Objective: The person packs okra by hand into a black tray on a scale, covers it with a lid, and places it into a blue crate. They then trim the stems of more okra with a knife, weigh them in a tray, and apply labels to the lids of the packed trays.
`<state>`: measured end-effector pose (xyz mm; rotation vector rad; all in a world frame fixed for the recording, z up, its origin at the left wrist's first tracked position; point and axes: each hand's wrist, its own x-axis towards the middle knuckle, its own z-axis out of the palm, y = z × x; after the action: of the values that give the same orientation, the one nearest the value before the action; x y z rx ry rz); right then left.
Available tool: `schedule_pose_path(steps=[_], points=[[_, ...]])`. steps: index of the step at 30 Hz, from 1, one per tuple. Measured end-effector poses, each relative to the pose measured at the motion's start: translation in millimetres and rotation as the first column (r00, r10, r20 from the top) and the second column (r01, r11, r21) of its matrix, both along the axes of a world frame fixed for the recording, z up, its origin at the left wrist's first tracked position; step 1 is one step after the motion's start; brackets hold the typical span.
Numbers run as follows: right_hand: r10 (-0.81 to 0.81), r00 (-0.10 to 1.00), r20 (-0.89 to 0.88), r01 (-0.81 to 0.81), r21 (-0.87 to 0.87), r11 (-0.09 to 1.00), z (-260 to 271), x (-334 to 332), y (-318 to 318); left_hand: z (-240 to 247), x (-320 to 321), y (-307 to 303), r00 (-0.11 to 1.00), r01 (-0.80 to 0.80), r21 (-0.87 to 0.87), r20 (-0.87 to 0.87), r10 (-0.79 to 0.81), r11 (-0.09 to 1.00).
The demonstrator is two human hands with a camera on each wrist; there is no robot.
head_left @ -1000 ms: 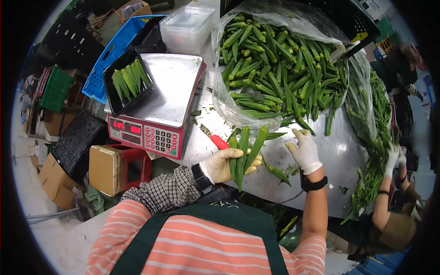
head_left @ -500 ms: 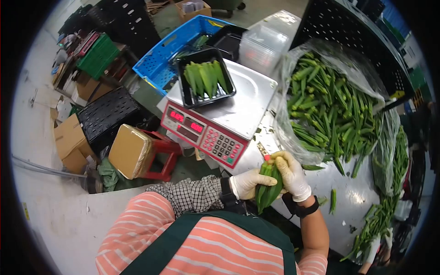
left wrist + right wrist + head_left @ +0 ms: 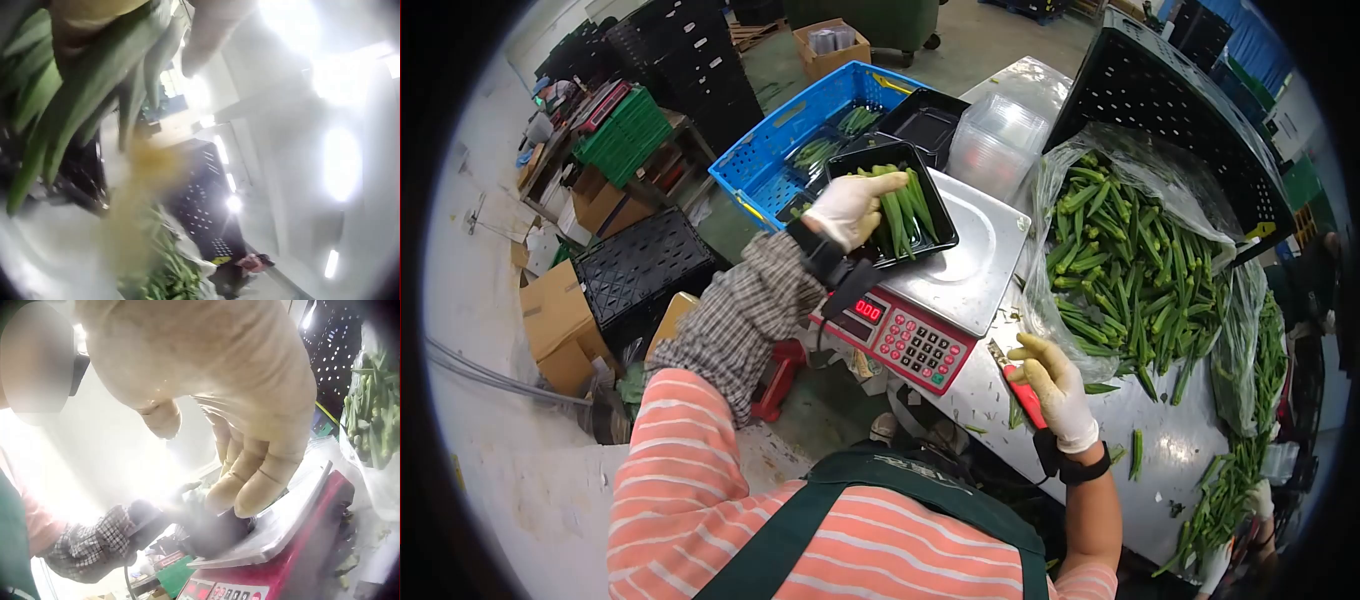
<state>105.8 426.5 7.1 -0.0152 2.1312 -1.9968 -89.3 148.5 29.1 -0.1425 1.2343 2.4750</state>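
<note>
My gloved left hand is over the black plastic tray, holding several okra pods between thumb and fingers. More okra pods lie side by side in that tray, partly hidden by the hand. The tray sits on the metal platform of a red digital scale. My gloved right hand hovers over the table with loosely bent fingers and nothing in them. Beside it lies a red-handled tool with a narrow metal end.
A large pile of okra fills a clear plastic bag on the right, before a black crate. Clear containers are stacked behind the scale. A blue crate holds packed trays. Another person's gloved hands work at the lower right.
Both hands were together around a bunch of okra half a second ago. The left has since moved up and left to the tray with okra; the right has let go and stays over the table.
</note>
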Motion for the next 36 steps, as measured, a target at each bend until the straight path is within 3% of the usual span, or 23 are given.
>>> schedule_pose_path(steps=[1, 2, 4, 5, 7, 11, 13, 15, 17, 19, 21, 23, 25, 28, 29, 33, 34, 36], points=[[-0.033, 0.999, 0.023, 0.032, 0.04, 0.999, -0.6, 4.7, 4.5, 15.4, 8.4, -12.6, 0.995, 0.097, -0.084, -0.02, -0.099, 0.992], [-0.086, 0.995, 0.039, 0.087, -0.007, 0.996, -1.0, 10.6, 9.9, -3.5, -0.3, -30.5, 0.995, -0.018, -0.15, -0.098, 0.003, 0.989], [-0.154, 0.986, 0.055, 0.151, 0.059, 0.987, -12.8, 21.0, 27.7, 17.8, 26.5, -53.5, 0.946, -0.131, -0.155, -0.314, 0.077, 0.979], [-0.176, 0.983, 0.058, 0.172, 0.074, 0.982, -19.0, 25.5, 33.8, 25.9, 40.2, -58.2, 0.933, -0.283, -0.173, -0.276, 0.229, 0.943], [-0.182, 0.978, 0.097, 0.172, 0.109, 0.979, -25.8, 33.8, 37.0, 15.4, 46.1, -85.6, 0.922, -0.33, -0.142, -0.259, 0.287, 0.933], [-0.12, 0.968, 0.221, 0.08, 0.183, 0.98, -25.8, 30.1, 26.3, 2.7, 49.9, -114.7, 0.941, -0.277, -0.169, -0.247, 0.232, 0.946], [-0.097, 0.978, 0.184, 0.064, 0.176, 0.982, -25.5, 22.7, 15.7, 8.5, 50.7, -115.0, 0.934, -0.248, -0.363, -0.337, 0.122, 0.898], [-0.087, 0.979, 0.183, 0.04, 0.248, 0.968, -20.2, 14.5, 4.5, 15.2, 52.5, -110.5, 0.894, -0.276, -0.601, -0.447, -0.03, 0.75], [-0.088, 0.978, 0.187, 0.044, 0.227, 0.973, -23.0, 9.7, -3.9, 20.3, 47.5, -105.1, 0.869, -0.215, -0.731, -0.446, -0.215, 0.648], [-0.037, 0.985, 0.166, -0.01, 0.272, 0.962, -31.1, 7.0, -8.5, 20.6, 37.3, -95.7, 0.839, -0.078, -0.781, -0.388, -0.382, 0.62], [-0.043, 0.98, 0.196, -0.008, 0.25, 0.968, -31.6, 6.8, -14.4, 19.3, 25.7, -81.4, 0.595, -0.276, -0.833, -0.54, -0.596, 0.479], [-0.035, 0.987, 0.154, -0.008, 0.265, 0.964, -36.3, 10.5, -16.1, 23.2, 9.2, -63.4, 0.316, -0.442, -0.837, -0.482, -0.817, 0.323], [-0.047, 0.991, 0.127, 0.004, 0.323, 0.946, -38.4, 15.8, -16.4, 15.2, -2.8, -43.7, 0.195, -0.541, -0.818, -0.348, -0.917, 0.195], [-0.092, 0.988, 0.121, 0.036, 0.399, 0.916, -35.4, 27.3, -13.6, -10.1, -17.4, -20.7, 0.041, -0.618, -0.775, -0.194, -0.98, 0.128], [-0.09, 0.988, 0.126, 0.032, 0.408, 0.913, -32.0, 30.4, -11.9, -14.8, -24.6, -15.0, 0.044, -0.605, -0.794, -0.107, -0.993, 0.059], [-0.124, 0.972, 0.202, 0.035, 0.394, 0.919, -31.2, 39.7, 7.1, -4.6, -31.1, -17.3, -0.003, -0.762, -0.644, -0.097, -0.995, 0.065], [-0.12, 0.961, 0.248, 0.015, 0.388, 0.921, -21.2, 36.4, 10.8, -20.9, -35.4, -23.5, 0.024, -0.684, -0.728, -0.089, -0.996, 0.048], [-0.151, 0.976, 0.156, 0.062, 0.465, 0.883, -31.6, 23.8, 35.3, -15.7, -27.6, -28.6, 0.02, -0.672, -0.739, -0.086, -0.996, 0.05]])
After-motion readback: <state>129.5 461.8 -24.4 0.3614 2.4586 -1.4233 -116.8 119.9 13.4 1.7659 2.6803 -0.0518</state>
